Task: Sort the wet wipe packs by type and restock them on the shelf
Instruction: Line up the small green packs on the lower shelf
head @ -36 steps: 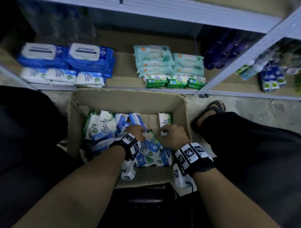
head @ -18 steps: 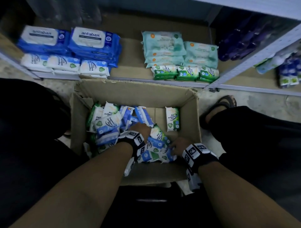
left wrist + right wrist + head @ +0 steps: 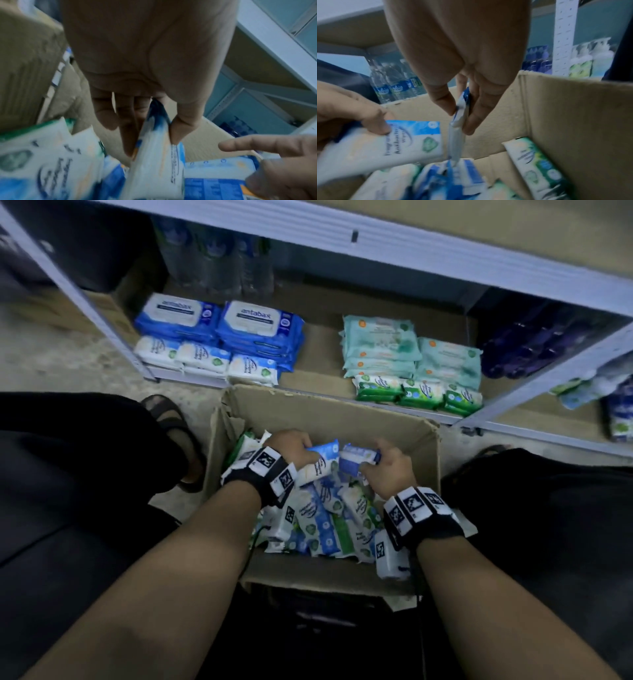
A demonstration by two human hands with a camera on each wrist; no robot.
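An open cardboard box on the floor holds a heap of small blue-and-white and green-and-white wet wipe packs. My left hand pinches a blue-and-white pack by its end, lifted above the heap. My right hand pinches another blue-and-white pack by its edge. Both packs hang side by side over the box. A green-and-white pack leans on the box's right wall.
The low shelf behind the box carries blue antabax packs, small blue-white packs, teal packs and green packs. Water bottles stand at the back. My knees and sandalled feet flank the box.
Both hands were digging in the heap; each has since taken a blue-and-white pack and raised it. The head view has shifted, so the box now sits further right.
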